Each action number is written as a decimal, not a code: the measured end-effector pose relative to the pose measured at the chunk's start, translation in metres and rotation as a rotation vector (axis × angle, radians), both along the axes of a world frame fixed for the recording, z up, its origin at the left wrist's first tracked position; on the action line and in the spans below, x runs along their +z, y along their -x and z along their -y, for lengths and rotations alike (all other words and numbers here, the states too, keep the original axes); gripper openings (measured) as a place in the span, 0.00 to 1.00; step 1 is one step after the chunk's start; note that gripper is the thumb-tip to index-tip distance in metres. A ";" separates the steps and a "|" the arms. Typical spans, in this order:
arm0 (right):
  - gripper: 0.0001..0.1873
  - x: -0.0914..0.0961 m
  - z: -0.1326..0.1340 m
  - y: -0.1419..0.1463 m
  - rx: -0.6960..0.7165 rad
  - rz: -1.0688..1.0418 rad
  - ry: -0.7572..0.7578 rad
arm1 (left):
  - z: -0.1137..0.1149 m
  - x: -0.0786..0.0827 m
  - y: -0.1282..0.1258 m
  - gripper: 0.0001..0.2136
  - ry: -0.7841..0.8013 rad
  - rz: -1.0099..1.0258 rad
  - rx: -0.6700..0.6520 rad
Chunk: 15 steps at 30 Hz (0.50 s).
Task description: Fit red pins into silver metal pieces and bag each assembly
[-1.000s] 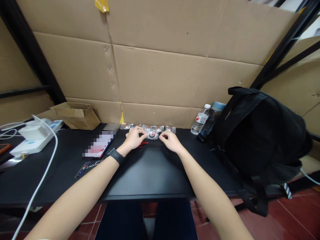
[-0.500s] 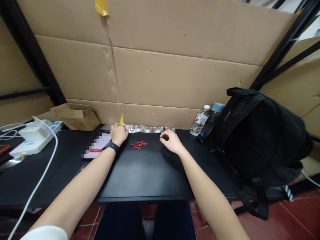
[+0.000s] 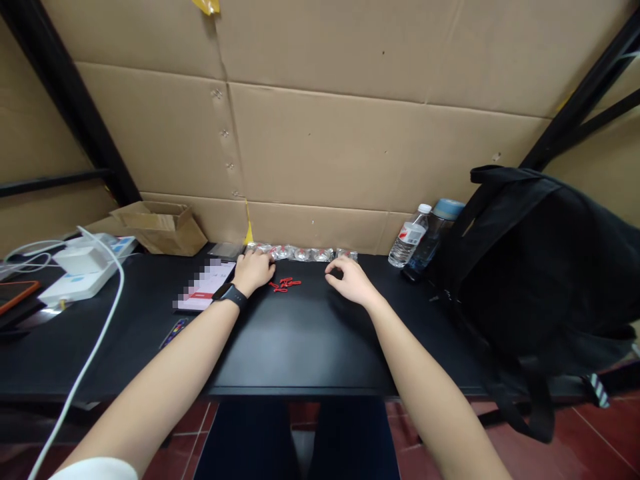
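My left hand, a dark watch on its wrist, lies palm down on the black table with fingers loosely spread. Its fingers are just left of a small pile of red cord loops and in front of the row of clear plastic packets; nothing shows in its grasp. Right of the pile hovers or rests my right hand, fingers curved and thumb a little apart from the index finger. No object is visible between them. A separate packet lies just behind it.
Left of my arm are a phone-like screen and a small colourful item. Farther left stand a paper bag and a power strip with a white cable. A water bottle, a dark bottle and a black backpack fill the right.
My left hand has shifted right, toward the red loops and partly in front of the packets. The right hand keeps about the same place and curve. The view has turned slightly.
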State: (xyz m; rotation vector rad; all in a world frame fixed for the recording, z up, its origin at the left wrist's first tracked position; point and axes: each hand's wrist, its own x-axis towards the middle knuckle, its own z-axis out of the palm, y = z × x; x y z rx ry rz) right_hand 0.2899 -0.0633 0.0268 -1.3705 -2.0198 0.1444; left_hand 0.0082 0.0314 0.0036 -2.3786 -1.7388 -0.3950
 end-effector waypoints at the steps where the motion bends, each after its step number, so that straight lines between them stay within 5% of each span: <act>1: 0.02 0.000 0.000 0.000 0.001 0.003 0.001 | 0.000 -0.002 0.000 0.18 -0.004 -0.001 0.007; 10: 0.03 0.001 0.001 -0.003 0.015 0.021 0.027 | -0.003 0.001 0.005 0.16 -0.007 0.051 0.036; 15: 0.03 0.005 0.000 -0.011 0.005 0.021 0.036 | -0.004 0.018 0.028 0.17 -0.165 0.209 0.269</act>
